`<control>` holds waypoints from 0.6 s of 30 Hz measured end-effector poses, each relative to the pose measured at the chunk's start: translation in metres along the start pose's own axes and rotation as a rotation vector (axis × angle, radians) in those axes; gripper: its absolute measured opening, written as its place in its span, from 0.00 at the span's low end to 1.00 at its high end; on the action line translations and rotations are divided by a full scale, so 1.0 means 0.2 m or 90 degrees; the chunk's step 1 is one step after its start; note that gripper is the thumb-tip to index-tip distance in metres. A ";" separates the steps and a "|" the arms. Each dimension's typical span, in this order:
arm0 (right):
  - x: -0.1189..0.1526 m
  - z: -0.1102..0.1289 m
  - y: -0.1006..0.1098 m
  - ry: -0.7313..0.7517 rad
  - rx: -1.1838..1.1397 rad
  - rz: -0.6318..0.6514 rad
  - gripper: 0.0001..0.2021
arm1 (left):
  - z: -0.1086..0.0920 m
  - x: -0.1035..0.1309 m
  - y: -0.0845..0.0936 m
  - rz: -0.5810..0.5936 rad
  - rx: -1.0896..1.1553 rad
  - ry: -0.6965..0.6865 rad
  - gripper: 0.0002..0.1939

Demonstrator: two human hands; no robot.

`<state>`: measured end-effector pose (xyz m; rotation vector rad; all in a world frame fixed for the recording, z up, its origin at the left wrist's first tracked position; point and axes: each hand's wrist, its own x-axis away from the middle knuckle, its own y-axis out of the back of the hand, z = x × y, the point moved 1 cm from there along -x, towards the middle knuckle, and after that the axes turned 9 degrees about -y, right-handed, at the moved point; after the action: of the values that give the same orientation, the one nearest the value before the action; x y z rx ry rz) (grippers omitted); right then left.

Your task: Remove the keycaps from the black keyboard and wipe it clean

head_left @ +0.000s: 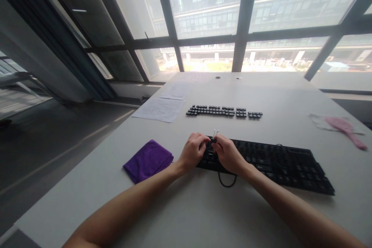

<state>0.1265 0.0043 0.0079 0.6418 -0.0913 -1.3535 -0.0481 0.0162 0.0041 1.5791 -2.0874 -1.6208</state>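
Note:
A black keyboard (270,161) lies at a slant on the white table, with many of its key positions bare of caps. Over its left end my two hands meet. My right hand (228,153) is closed on a small wire keycap puller (215,133), whose pale wire ends point up. Fingers of my left hand (192,150) pinch at a small black keycap (213,140) held between the hands. How the puller grips that cap is too small to tell. Farther back, loose black keycaps (215,111) lie in keyboard-like rows.
Left of the keyboard is a folded purple cloth (148,161). Printed paper sheets (159,109) lie at the back left. At the right, a pink brush (344,127) rests on a clear bag. A cable loop (227,186) sticks out at the keyboard's front edge.

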 end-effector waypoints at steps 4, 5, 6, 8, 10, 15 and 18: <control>0.01 0.01 -0.01 0.067 0.049 0.052 0.07 | 0.00 0.00 0.00 -0.006 0.008 -0.001 0.10; 0.02 0.02 -0.01 0.083 0.062 0.066 0.07 | 0.00 0.00 0.01 0.001 0.012 -0.007 0.10; 0.02 0.02 -0.01 0.094 0.075 0.075 0.08 | -0.01 0.00 0.02 0.013 0.016 -0.019 0.10; 0.03 0.02 -0.01 0.102 0.090 0.081 0.09 | -0.02 0.00 0.04 0.051 0.020 -0.054 0.08; 0.04 0.02 -0.01 0.088 0.077 0.066 0.08 | -0.04 0.01 0.06 0.095 0.019 -0.087 0.05; 0.04 -0.01 0.00 0.026 0.003 0.015 0.07 | -0.04 0.01 0.06 0.143 0.031 -0.096 0.06; 0.03 -0.02 0.00 0.009 -0.015 0.014 0.06 | -0.03 0.01 0.04 0.138 0.036 -0.075 0.06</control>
<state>0.1301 -0.0004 0.0039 0.6283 -0.0708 -1.3278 -0.0515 0.0102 0.0119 1.2465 -2.2887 -1.6292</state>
